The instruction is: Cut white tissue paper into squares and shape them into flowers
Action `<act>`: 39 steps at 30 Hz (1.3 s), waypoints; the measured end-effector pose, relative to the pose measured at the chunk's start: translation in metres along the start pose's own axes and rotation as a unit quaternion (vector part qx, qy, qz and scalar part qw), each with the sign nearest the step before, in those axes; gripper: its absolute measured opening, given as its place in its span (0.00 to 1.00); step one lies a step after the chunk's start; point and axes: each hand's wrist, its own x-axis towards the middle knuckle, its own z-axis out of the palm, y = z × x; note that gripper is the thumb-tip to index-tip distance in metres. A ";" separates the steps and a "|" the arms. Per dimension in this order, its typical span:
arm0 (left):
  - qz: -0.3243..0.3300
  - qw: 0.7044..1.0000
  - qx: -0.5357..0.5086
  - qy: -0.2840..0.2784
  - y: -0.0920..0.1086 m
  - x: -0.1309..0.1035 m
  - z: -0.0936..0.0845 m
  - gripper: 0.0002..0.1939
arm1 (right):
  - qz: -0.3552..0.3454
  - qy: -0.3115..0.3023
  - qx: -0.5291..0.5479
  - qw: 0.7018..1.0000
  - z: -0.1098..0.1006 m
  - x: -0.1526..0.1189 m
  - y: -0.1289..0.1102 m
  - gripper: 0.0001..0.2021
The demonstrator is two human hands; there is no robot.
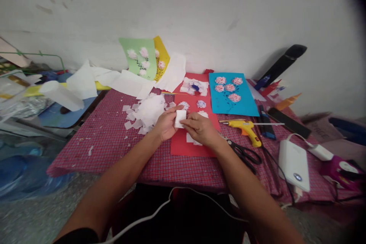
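Between my two hands is a small white paper square point(180, 118), held above a red sheet point(183, 148). My left hand point(167, 125) grips its left side, while the fingers of my right hand point(200, 126) pinch its right edge. On the red sheet, two speckled paper flowers point(201, 104) sit just beyond my hands, one partly covered by my left fingers. More white squares point(193, 139) lie under my right hand, which hides part of them. Left of my left hand spreads a heap of white paper squares point(150, 108).
Right of the red sheet are a yellow glue gun point(244, 127), black scissors point(246, 154) and a white power bank point(294, 164). A blue card with paper flowers point(233, 97) lies behind them. Green flower art point(140, 55) leans on the wall. A paper roll point(61, 96) rests at left.
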 end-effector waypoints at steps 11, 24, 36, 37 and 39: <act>-0.002 1.000 0.001 -0.003 -0.001 0.000 0.000 0.21 | 0.008 0.001 -0.040 0.999 0.003 0.000 -0.005 0.12; -0.013 0.999 -0.022 -0.020 0.003 -0.001 0.000 0.17 | 0.019 0.004 -0.063 0.998 0.006 0.000 -0.006 0.11; 0.083 0.985 0.138 -0.060 -0.010 -0.003 -0.005 0.39 | 0.084 0.125 0.047 0.987 -0.007 0.006 -0.013 0.09; 0.095 0.980 0.155 -0.075 -0.011 -0.004 -0.005 0.38 | 0.103 0.144 0.056 0.983 -0.009 0.008 -0.012 0.10; 0.113 0.970 0.187 -0.108 -0.012 -0.007 -0.005 0.37 | 0.134 0.132 0.089 0.978 -0.012 0.010 -0.009 0.10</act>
